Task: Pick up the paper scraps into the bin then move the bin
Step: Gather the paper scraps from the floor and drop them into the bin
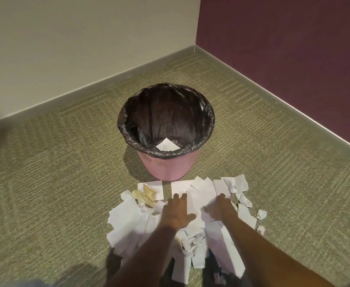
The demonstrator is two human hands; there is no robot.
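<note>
Scraps of torn white paper (128,220) lie heaped on green carpet (66,183) just before the pink plastic bin with black liner (165,168), one white piece (167,145) inside. Left hand (177,212) lies flat on them, thumb spread; right hand (219,208) touches them, fingers too blurred to tell. Barely begun, I'd judge.

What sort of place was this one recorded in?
An indoor room corner, likely office or hotel: green carpet, grey baseboard under a cream wall and a purple wall, and a pink lined bin.

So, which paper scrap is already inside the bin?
The flat white scrap lying in the bin by its near rim; all other scraps lie on the carpet.
</note>
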